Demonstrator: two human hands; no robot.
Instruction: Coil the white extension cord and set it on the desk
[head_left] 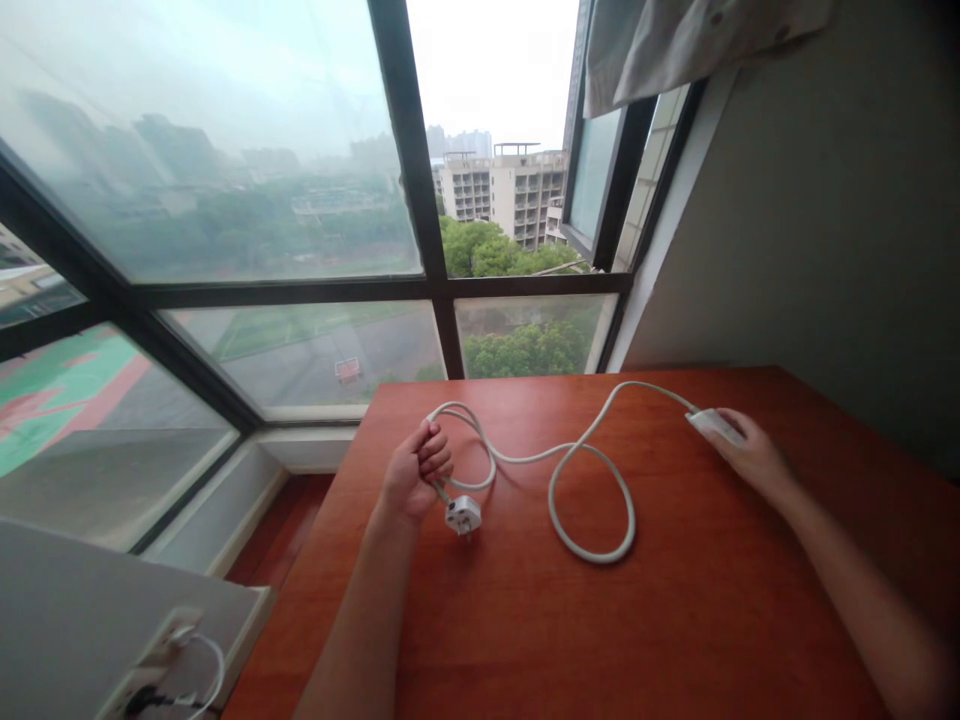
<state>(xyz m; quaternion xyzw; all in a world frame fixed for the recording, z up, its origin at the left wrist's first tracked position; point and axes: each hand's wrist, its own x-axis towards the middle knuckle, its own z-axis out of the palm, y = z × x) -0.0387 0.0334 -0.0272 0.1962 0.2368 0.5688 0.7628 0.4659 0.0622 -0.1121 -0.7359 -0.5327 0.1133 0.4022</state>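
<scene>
- While a reddish table (675,640) meets the window (285,180) and grey wall (825,220), a white cable (596,557) lies looped on it.
- Left hand (414,472) fists the cable above its plug (463,514).
- Right hand (754,457) grips the cable's end block (709,422).

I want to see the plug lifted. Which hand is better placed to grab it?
Probably the left hand: it holds the white cable right beside the plug. The right hand is far off, on the white block.

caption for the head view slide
Left hand grips a white power cord near its plug; right hand covers its other end on a wooden table.
</scene>
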